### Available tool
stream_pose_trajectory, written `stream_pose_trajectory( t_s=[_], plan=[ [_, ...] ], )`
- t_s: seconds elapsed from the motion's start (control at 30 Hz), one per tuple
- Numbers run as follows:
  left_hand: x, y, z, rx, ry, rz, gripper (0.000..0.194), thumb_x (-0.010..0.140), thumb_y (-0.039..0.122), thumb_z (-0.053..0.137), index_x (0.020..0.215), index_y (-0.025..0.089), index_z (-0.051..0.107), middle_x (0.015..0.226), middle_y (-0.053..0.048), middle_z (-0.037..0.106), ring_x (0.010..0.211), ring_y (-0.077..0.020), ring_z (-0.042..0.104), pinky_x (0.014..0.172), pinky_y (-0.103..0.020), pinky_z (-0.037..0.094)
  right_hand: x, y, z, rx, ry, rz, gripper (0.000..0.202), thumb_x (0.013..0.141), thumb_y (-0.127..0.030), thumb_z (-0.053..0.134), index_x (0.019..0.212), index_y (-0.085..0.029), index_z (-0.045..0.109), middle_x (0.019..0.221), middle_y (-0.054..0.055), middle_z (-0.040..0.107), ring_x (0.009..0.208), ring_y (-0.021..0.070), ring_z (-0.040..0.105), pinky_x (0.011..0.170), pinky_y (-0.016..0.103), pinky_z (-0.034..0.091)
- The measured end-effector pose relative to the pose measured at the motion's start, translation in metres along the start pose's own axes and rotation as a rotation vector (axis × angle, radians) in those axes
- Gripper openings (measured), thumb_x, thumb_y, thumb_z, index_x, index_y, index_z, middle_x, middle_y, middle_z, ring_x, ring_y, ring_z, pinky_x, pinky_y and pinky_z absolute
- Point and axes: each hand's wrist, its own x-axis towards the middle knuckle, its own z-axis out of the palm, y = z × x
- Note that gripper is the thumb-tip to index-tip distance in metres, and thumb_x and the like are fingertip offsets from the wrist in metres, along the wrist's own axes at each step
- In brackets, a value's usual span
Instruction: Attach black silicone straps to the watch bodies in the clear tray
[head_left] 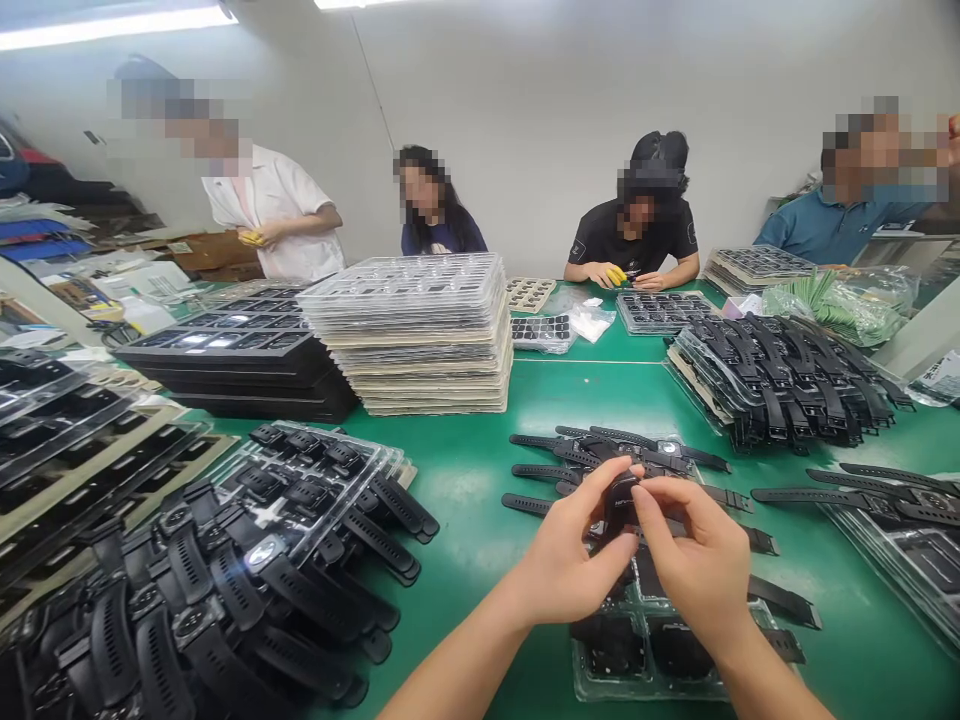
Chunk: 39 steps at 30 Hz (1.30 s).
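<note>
Green table (480, 470), watch trays, perhaps workshop room

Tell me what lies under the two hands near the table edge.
A clear plastic tray holding black watch bodies sits under the left hand and right hand; its middle is hidden.

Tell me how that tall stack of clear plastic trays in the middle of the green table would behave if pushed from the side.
The stack of clear trays is tall, with slightly uneven edges, so the upper layers would probably slide or shear rather than move as one block. The trays look thin and light, so likely flexible. The green table looks smooth, so the base may slide easily.
</note>
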Motion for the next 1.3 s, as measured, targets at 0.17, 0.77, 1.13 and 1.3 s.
stream_pose_trajectory(
  t_s=[0.17, 0.77, 1.13, 1.3],
  plan=[
    [0.002, 0.000, 0.004, -0.185, 0.072, -0.111, 0.048, 0.095, 0.033, 0.066, 0.141, 0.025, 0.056, 0.134, -0.012, 0.067, 0.116, -0.0285, 0.067, 0.097, -0.040, 0.056, 0.003, 0.000, 0.003, 0.070, -0.004, 0.195, 0.017, 0.088, -0.040, 0.073, 0.096, -0.025, 0.068, 0.072, 0.000, 0.067, 0.064, 0.0183, 0.062, 0.061, 0.030, 0.052],
    [0.011, 0.006, -0.011, -0.877, 0.156, -0.086, 0.055, 0.081, 0.032, 0.083, 0.128, 0.024, 0.055, 0.089, -0.001, 0.072, 0.082, -0.0147, 0.070, 0.085, -0.029, 0.051, -0.005, 0.001, 0.024, 0.867, -0.321, 0.809, 0.042, 0.086, -0.059, 0.071, 0.105, -0.022, 0.067, 0.067, -0.002, 0.063, 0.050, 0.0114, 0.048, 0.044, 0.020, 0.036],
    [0.018, -0.006, -0.011, -0.334, 0.060, -0.324, 0.042, 0.087, 0.044, 0.075, 0.114, 0.017, 0.060, 0.064, 0.001, 0.067, 0.066, -0.0149, 0.063, 0.070, -0.027, 0.046, 0.011, 0.013, -0.005, 0.513, -0.154, 0.474, 0.050, 0.092, -0.070, 0.056, 0.098, -0.023, 0.069, 0.070, -0.001, 0.056, 0.063, 0.0174, 0.051, 0.057, 0.027, 0.044],
    [0.015, -0.004, -0.015, -0.041, 0.024, -0.231, 0.032, 0.091, 0.039, 0.067, 0.116, 0.019, 0.064, 0.083, -0.003, 0.070, 0.081, -0.0192, 0.066, 0.076, -0.031, 0.050, 0.013, 0.009, -0.005, 0.323, -0.216, 0.331, 0.036, 0.095, -0.057, 0.061, 0.083, -0.023, 0.066, 0.075, 0.000, 0.062, 0.067, 0.0181, 0.057, 0.062, 0.027, 0.050]
  ],
)
